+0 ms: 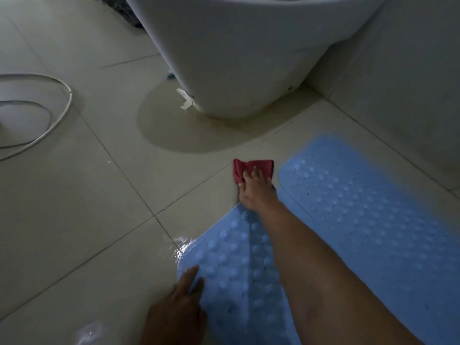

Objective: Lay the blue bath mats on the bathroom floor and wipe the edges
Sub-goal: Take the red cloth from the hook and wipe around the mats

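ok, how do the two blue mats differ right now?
The near mat has both hands on it: left hand at its edge, right hand pressing a red cloth past its far end. The far mat lies untouched beside the wall. Water glints by the near mat only. Both are blue and bumpy.

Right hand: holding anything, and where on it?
Right hand presses the red cloth to the floor, fingers on its near half. Not lifted.
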Tool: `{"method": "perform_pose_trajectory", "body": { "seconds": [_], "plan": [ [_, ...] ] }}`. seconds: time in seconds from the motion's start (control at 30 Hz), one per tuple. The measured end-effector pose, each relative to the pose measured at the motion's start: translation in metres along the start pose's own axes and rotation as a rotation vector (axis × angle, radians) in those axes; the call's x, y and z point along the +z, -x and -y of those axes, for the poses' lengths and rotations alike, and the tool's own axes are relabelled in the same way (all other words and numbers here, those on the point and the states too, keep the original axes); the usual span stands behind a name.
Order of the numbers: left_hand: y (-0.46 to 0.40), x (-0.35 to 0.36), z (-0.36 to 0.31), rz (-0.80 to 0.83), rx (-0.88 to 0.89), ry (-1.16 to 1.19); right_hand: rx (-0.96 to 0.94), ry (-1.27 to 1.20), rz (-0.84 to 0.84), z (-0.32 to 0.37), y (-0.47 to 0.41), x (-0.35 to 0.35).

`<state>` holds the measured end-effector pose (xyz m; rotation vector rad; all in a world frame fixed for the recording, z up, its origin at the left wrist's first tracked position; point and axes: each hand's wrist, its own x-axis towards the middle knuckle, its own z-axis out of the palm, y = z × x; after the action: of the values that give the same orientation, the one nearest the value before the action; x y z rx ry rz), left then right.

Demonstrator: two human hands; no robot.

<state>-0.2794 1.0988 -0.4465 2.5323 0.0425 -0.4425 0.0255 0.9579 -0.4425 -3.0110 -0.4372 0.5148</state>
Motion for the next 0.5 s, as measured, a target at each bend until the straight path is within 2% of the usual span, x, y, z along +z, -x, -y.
{"method": "perform_pose_trajectory", "body": {
  "seconds": [0.17,0.23,0.33,0.4,0.5],
  "plan": [
    [0.0,-0.029,-0.001,0.018,-0.045,-0.061,-0.179,-0.075,0.054,0.064,0.064,0.026],
    [0.003,-0.049,-0.004,0.104,-0.099,-0.063,-0.197,-0.118,0.132,0.086,0.094,0.027],
    [0.014,-0.081,-0.005,0.095,-0.194,-0.057,-0.145,-0.217,0.321,0.107,0.127,0.014],
    [0.02,-0.098,-0.007,0.127,-0.225,-0.055,-0.066,-0.385,0.402,0.112,0.142,-0.01],
    [0.013,-0.118,-0.013,0.154,-0.24,0.01,0.025,-0.597,0.38,0.107,0.163,-0.044]
  ]
}}
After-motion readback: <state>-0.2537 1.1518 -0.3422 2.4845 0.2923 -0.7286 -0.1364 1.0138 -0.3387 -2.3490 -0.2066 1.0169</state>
